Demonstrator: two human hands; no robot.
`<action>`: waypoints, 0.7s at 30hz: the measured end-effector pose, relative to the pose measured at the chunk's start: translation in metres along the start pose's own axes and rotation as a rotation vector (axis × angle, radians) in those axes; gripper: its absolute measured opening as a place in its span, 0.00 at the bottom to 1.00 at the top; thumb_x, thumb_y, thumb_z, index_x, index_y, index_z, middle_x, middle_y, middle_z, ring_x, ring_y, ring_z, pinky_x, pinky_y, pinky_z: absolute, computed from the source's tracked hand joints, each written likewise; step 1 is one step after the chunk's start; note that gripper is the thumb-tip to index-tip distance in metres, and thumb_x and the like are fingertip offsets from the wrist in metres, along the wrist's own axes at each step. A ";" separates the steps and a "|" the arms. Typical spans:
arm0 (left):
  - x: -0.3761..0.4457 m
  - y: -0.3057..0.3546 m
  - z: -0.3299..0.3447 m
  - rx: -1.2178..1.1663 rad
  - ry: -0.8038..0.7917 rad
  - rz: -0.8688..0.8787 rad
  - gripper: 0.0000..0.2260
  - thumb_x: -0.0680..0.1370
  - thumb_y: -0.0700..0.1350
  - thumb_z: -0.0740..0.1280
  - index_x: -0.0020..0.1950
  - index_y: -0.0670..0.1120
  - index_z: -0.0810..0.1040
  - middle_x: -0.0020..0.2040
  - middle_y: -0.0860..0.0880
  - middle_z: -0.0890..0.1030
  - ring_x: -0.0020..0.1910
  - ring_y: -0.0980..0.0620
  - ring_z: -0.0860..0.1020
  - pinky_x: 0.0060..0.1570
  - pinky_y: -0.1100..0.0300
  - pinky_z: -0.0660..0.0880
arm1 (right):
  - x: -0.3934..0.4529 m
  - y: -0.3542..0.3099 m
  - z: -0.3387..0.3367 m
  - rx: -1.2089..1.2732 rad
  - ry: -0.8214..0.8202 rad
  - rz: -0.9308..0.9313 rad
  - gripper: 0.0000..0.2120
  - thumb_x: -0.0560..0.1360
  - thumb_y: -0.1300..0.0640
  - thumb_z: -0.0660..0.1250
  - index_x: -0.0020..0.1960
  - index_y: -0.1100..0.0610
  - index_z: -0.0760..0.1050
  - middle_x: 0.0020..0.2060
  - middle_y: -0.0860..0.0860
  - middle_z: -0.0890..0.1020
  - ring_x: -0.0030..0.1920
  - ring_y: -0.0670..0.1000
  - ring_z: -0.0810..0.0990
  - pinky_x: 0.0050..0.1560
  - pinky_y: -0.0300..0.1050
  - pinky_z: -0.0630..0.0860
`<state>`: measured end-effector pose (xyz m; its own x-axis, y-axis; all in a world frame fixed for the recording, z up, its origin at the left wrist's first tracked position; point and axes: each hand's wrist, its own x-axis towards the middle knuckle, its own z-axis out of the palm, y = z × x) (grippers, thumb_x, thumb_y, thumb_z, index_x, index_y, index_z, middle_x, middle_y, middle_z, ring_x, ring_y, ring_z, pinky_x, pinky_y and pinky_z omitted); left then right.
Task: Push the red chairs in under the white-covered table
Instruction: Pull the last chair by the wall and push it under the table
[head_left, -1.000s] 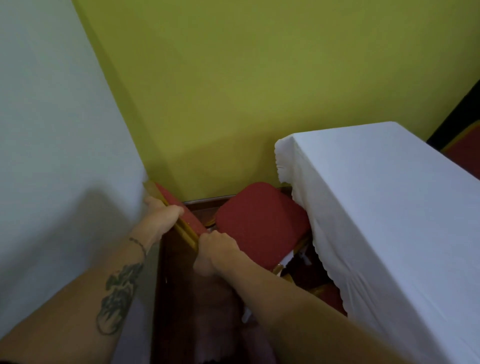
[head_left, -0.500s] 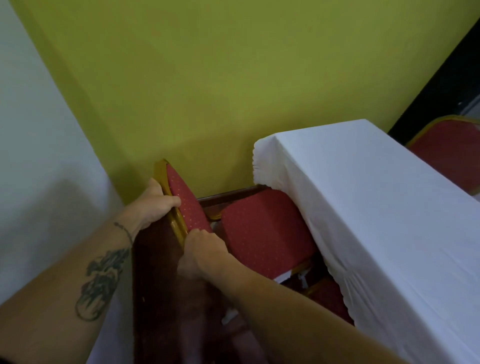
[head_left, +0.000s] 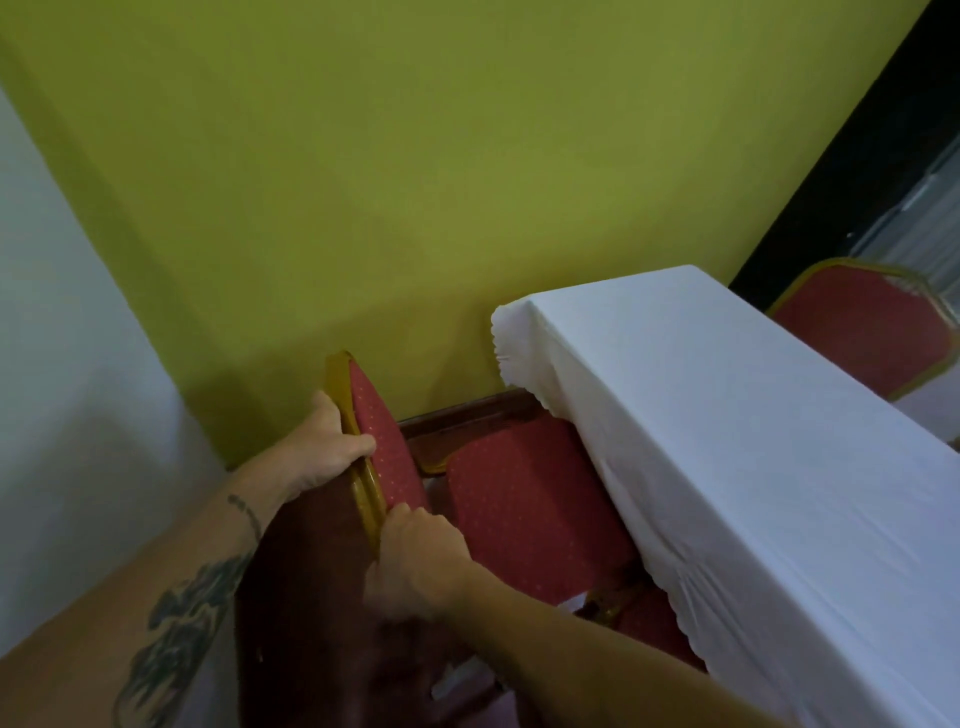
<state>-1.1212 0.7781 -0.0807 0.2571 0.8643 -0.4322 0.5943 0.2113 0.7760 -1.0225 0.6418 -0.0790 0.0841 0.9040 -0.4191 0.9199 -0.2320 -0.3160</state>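
Left hand (head_left: 332, 447): grip closed around the gold frame at the top of the chair back (head_left: 387, 447). Right hand (head_left: 415, 558): grip closed on the same frame edge, lower down and nearer the camera. Chair seat (head_left: 530, 509): red with small pale dots, its far side tucked under the hanging cloth of the counter (head_left: 753, 467), most of it still showing. Second red chair (head_left: 862, 327): beyond the counter, at right. Room: green wall (head_left: 415, 182) behind, white wall (head_left: 62, 338) at left, dark skirting at the floor. Forearm tattoo, possibly lettering; unreadable.
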 end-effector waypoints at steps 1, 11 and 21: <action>0.000 0.001 -0.001 0.009 -0.006 0.004 0.23 0.78 0.38 0.71 0.65 0.40 0.59 0.51 0.40 0.76 0.43 0.48 0.78 0.36 0.56 0.76 | 0.001 -0.001 0.001 0.007 -0.002 -0.005 0.25 0.74 0.50 0.71 0.64 0.62 0.69 0.58 0.58 0.79 0.57 0.61 0.81 0.48 0.50 0.74; 0.018 0.019 0.012 -0.007 0.053 0.036 0.29 0.78 0.37 0.70 0.72 0.38 0.56 0.47 0.44 0.73 0.41 0.50 0.75 0.34 0.57 0.73 | 0.016 0.011 -0.018 -0.025 0.000 -0.001 0.27 0.76 0.47 0.67 0.68 0.61 0.67 0.62 0.58 0.78 0.62 0.62 0.78 0.58 0.54 0.75; 0.030 0.069 0.097 -0.166 0.027 0.071 0.38 0.77 0.39 0.68 0.79 0.37 0.48 0.72 0.36 0.69 0.65 0.38 0.74 0.61 0.44 0.77 | 0.008 0.089 -0.056 0.007 -0.019 0.230 0.20 0.76 0.49 0.66 0.65 0.55 0.69 0.58 0.55 0.78 0.58 0.60 0.79 0.57 0.56 0.76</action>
<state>-0.9989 0.7744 -0.0850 0.2718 0.8914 -0.3627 0.4410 0.2196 0.8702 -0.9182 0.6485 -0.0633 0.2838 0.8202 -0.4967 0.8747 -0.4337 -0.2164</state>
